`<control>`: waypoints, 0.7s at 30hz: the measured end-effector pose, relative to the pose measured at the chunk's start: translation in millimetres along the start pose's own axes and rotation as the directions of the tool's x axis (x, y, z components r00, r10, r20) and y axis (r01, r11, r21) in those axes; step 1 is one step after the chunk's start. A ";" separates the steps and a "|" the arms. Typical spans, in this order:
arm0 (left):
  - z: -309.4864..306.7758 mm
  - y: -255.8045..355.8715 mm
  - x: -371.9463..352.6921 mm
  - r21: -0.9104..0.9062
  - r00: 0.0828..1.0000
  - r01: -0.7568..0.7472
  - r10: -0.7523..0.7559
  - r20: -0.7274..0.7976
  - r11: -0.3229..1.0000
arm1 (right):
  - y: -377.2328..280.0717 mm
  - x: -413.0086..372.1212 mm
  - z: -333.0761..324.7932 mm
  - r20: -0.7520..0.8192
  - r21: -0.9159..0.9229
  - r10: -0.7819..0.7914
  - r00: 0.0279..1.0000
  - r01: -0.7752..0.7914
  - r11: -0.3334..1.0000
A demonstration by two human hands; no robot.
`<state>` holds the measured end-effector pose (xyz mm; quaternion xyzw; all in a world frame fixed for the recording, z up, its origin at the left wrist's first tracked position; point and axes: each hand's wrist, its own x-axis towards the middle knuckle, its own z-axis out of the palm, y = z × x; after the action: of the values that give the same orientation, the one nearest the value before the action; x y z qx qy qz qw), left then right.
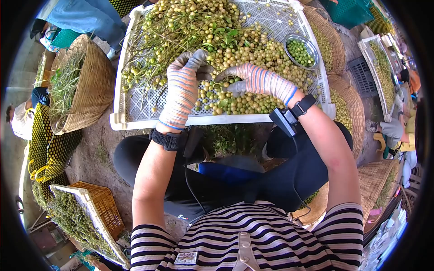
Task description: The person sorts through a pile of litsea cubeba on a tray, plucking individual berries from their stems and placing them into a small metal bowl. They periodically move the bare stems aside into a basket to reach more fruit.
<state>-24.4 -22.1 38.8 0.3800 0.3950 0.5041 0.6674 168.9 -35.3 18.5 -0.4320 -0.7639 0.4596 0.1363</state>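
A white perforated tray [203, 120] in front of me bears many small round yellow-green fruits [266, 52], with stems and twigs [167, 40] heaped at its left. My left hand [183, 86], in a striped glove with grey fingertips, is over the tray's middle, its fingers curled together at the fruits; what they hold is hidden. Just to its right, my right hand [257, 82], gloved alike, points left with thumb and fingers bent apart over the fruits. Its fingertips are close to those of my left hand. A metal bowl [315, 64] of greener fruits sits at the tray's right.
A wicker basket [92, 86] of stems stands at the left. Below it, another tray [81, 217] of stems rests by an orange crate [106, 205]. More baskets [350, 99] of fruit and a black crate [363, 77] are at the right. Other people sit at both sides.
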 end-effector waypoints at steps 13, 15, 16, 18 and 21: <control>12.6 -20.1 -7.6 0.290 0.996 0.000 -0.027 0.091 0.957 | -2.2 4.3 13.7 0.032 0.165 0.402 0.915 -0.402 0.901; 14.7 -22.0 -5.6 0.195 0.992 -0.120 0.112 0.052 0.973 | 0.9 -0.5 9.9 0.004 0.148 0.444 0.896 -0.440 0.886; 11.9 -16.2 -3.6 0.137 0.987 -0.160 0.156 0.040 0.978 | 10.2 -6.7 9.7 0.032 0.323 0.458 0.888 -0.443 0.836; 4.2 -6.9 2.0 -0.014 0.994 -0.102 0.103 0.048 0.995 | 19.2 -18.3 4.0 0.163 0.676 0.419 0.893 -0.410 0.612; -6.0 -8.3 6.8 -0.152 0.992 0.011 0.008 0.127 0.988 | 15.1 -23.4 6.1 0.029 0.954 0.252 0.967 -0.102 0.282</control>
<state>-25.6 -16.5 27.9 0.3587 0.3122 0.5072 0.7187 187.1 -54.2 7.3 -0.3785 -0.2826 0.8042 0.3607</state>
